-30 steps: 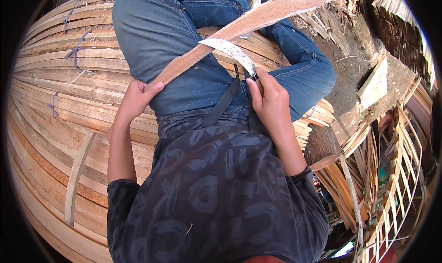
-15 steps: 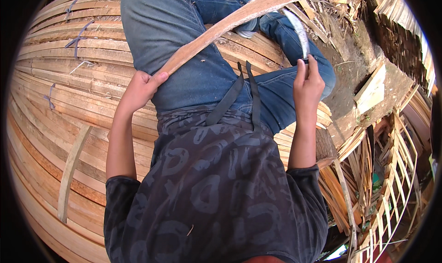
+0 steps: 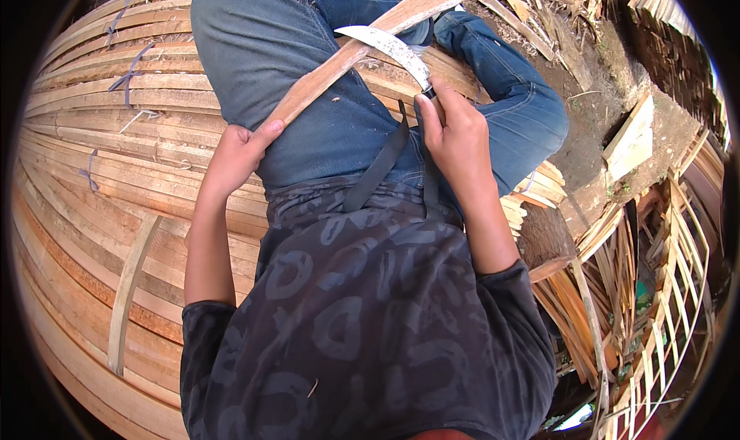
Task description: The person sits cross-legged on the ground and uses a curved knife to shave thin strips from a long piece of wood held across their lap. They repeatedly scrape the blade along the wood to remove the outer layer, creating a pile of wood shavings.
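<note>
My left hand is closed, thumb uppermost, on the near end of a rough-grained, pale brown wooden slat, which widens away from me and extends obliquely across my blue denim jeans. My right hand is wrapped around the handle of a sickle; its curved, mottled metal blade crosses over the slat, contact unclear. Left of the jeans lie long sawn strips.

Dirt ground strewn with wood scraps.
</note>
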Demonstrator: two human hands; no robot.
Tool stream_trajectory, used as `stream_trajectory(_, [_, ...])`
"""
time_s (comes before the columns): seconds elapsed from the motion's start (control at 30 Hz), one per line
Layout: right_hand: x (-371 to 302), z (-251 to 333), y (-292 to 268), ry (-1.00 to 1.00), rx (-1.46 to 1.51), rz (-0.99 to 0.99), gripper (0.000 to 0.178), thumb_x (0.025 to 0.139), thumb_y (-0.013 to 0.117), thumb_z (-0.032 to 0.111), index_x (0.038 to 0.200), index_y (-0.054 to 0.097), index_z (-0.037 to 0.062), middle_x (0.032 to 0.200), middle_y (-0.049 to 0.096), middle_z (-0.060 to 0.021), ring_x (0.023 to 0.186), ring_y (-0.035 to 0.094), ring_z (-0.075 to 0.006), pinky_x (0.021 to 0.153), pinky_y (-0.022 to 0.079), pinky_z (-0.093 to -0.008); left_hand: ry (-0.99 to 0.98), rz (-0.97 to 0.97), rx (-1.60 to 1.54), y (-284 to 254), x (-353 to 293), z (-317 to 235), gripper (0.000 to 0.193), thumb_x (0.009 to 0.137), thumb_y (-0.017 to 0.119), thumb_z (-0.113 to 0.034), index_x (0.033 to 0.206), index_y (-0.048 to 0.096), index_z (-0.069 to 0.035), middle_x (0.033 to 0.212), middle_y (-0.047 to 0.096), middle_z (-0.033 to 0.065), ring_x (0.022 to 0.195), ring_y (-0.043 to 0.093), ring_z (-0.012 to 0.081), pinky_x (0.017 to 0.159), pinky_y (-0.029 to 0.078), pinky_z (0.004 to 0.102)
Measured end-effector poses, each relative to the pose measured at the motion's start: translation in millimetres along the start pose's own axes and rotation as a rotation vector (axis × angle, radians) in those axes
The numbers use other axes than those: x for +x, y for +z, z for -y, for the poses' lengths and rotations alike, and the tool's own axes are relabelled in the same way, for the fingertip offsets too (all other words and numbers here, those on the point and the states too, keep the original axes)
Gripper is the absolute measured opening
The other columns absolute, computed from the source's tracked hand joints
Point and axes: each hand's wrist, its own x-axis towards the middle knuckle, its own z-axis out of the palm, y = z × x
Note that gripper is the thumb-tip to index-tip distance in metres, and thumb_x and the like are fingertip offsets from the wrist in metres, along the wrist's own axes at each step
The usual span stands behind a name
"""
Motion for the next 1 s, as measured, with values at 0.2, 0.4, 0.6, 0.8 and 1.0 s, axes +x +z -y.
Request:
stream_trajectory(0.2, [19.8, -32.4, -3.6, 0.010, -0.160, -0.139, 0.026, 0.089, 0.066, 0.020, 0.109, 0.062, 0.0032, 0.077, 0.065, -0.0180, 0.069, 0.065, -0.0369, 0.057, 0.049, -0.0449, -0.007, -0.013, 0.011, 0.4, -1.6, -3.8, 0.065, 0.080, 0.071, -0.058, 0.044, 0.044, -0.011, 0.043, 0.039, -0.0032, 0.041, 0.036, 0.0065, 0.039, 0.027, 0.0246])
stream_trajectory(0.4, [33.1, -86.8, -79.5, 0.326, -0.234, -0.379, 0.026, 0.093, 0.062, 0.017, 0.110, 0.064, -0.0019, 0.065, 0.062, -0.0153, 0.056, 0.062, -0.0240, 0.056, 0.048, -0.0330, -0.014, 0.026, -0.022, -3.1, -0.3, -5.5, 0.064, 0.082, 0.069, -0.057, 0.043, 0.041, -0.014, 0.043, 0.036, -0.0044, 0.040, 0.032, 0.0053, 0.038, 0.025, 0.0248])
stream_trajectory(0.6, [0.6, -17.6, -30.7, 0.015, -0.026, -0.046, 0.026, 0.088, 0.067, 0.018, 0.109, 0.063, 0.0018, 0.076, 0.064, -0.0173, 0.064, 0.064, -0.0335, 0.059, 0.050, -0.0393, -0.023, 0.045, -0.033, 0.4, 0.1, -7.8, 0.064, 0.084, 0.068, -0.055, 0.043, 0.039, -0.016, 0.042, 0.034, -0.0060, 0.039, 0.030, 0.0043, 0.037, 0.022, 0.0244])
stream_trajectory(0.8, [4.8, -14.8, 4.5, 0.008, -0.120, -0.014, 0.029, 0.089, 0.066, 0.021, 0.112, 0.061, 0.0037, 0.075, 0.064, -0.0175, 0.066, 0.064, -0.0369, 0.059, 0.049, -0.0454, 0.006, 0.001, -0.035, 3.4, -1.2, -5.4, 0.062, 0.088, 0.064, -0.053, 0.045, 0.036, -0.018, 0.042, 0.031, -0.0076, 0.037, 0.026, 0.0035, 0.035, 0.019, 0.0238])
stream_trajectory(1.0, [25.5, -110.2, -52.6, 0.399, -0.277, -0.386, 0.028, 0.092, 0.061, 0.021, 0.111, 0.065, 0.0000, 0.084, 0.068, -0.0227, 0.078, 0.067, -0.0386, 0.066, 0.052, -0.0412, -0.013, 0.019, -0.041, 2.5, -4.5, -1.5, 0.061, 0.087, 0.065, -0.054, 0.046, 0.037, -0.019, 0.043, 0.031, -0.0078, 0.037, 0.026, 0.0037, 0.036, 0.020, 0.0239])
